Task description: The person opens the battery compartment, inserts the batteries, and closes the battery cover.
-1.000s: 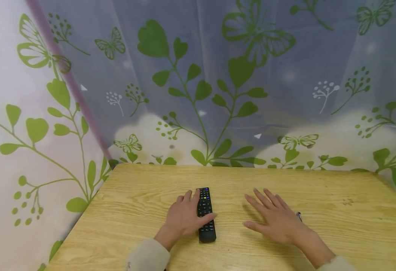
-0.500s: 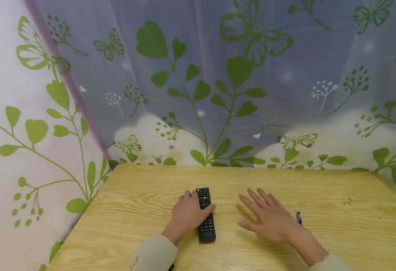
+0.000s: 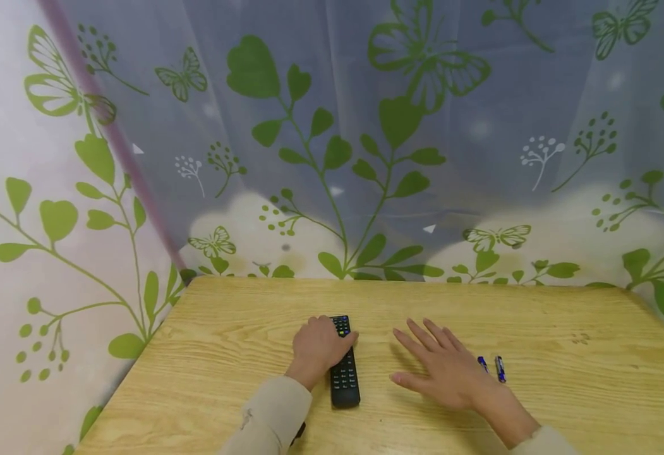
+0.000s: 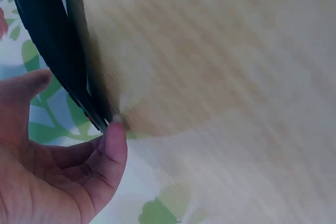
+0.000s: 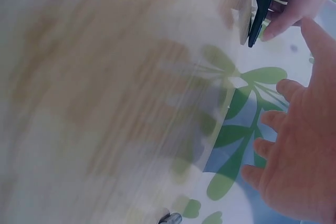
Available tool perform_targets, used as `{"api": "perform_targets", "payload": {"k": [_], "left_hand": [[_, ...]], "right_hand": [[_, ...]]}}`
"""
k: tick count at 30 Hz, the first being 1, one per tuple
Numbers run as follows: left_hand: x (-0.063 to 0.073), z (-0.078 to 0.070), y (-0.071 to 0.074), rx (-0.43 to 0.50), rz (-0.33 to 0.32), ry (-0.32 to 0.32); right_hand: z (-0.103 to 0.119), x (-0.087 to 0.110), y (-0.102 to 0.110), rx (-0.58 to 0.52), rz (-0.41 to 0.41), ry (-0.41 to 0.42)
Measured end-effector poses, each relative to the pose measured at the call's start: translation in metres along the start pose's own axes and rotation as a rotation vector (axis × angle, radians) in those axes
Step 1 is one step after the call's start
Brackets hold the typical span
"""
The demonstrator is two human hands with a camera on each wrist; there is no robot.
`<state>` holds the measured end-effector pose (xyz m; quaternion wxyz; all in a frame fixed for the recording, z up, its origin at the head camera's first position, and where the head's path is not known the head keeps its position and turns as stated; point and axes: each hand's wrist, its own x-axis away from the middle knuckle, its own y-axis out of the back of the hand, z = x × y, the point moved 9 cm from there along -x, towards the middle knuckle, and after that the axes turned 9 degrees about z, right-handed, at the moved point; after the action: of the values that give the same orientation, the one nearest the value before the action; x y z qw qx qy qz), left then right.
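A black remote control (image 3: 345, 380) with rows of small buttons lies lengthwise on the wooden table. My left hand (image 3: 317, 347) grips its far part, the thumb over the right edge and the fingers along the left. In the left wrist view, curled fingertips (image 4: 116, 135) meet the end of the remote control (image 4: 50, 30), with the thumb on its other side. My right hand (image 3: 442, 373) holds nothing; its fingers are spread, palm down over the table, to the right of the remote control. Two small blue batteries, a left one (image 3: 482, 364) and a right one (image 3: 500, 369), lie just beyond the right wrist.
The wooden table (image 3: 241, 309) reaches back to a curtain (image 3: 468, 158) printed with green leaves and butterflies. More of this cloth hangs along the left side. A small dark object (image 3: 299, 433) shows beside the left sleeve.
My left hand has slid forward along the remote control, its fingers curling more at the far end. My right hand has drifted left, uncovering both batteries. The remote control stays nearly in place.
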<state>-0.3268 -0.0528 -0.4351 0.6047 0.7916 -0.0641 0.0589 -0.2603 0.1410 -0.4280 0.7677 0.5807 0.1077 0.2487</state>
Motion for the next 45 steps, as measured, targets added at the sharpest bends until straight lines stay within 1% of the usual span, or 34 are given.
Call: {"api": "perform_targets", "payload": {"k": [8,11,17,20,25,28,32,35,38,40,42,45], "left_hand": [[-0.006,0.005,0.0,0.076,0.04,0.063],[-0.009,0.003,-0.001,0.084,0.051,0.06],[-0.013,-0.001,0.0,0.049,0.074,0.064],[-0.014,-0.003,-0.001,0.051,0.08,0.06],[-0.014,-0.008,0.004,0.08,0.062,0.046],[-0.013,-0.011,0.006,0.081,0.062,0.042],[-0.012,-0.011,0.006,0.077,0.059,0.043],[-0.012,-0.008,0.005,0.094,0.063,0.028],[-0.012,-0.004,0.004,0.148,0.09,-0.01],[-0.013,0.0,0.002,0.201,0.117,-0.028],[-0.013,0.004,0.002,0.272,0.136,-0.049],[-0.013,0.011,0.004,0.381,0.152,-0.06]], "right_hand": [[0.005,-0.004,-0.006,-0.007,0.025,0.011],[0.006,-0.004,-0.006,-0.014,0.027,0.02],[0.007,-0.003,-0.006,-0.027,0.034,0.023],[0.007,-0.004,-0.007,-0.034,0.045,0.026],[0.008,-0.004,-0.007,-0.035,0.054,0.028],[0.008,-0.004,-0.006,-0.038,0.054,0.027],[0.009,-0.002,-0.005,-0.041,0.058,0.027],[0.01,-0.002,-0.004,-0.042,0.063,0.03],[0.01,-0.002,-0.004,-0.041,0.066,0.033],[0.01,-0.001,-0.004,-0.043,0.062,0.038],[0.01,0.001,-0.003,-0.042,0.051,0.046],[0.01,0.004,-0.002,-0.047,0.041,0.054]]}}
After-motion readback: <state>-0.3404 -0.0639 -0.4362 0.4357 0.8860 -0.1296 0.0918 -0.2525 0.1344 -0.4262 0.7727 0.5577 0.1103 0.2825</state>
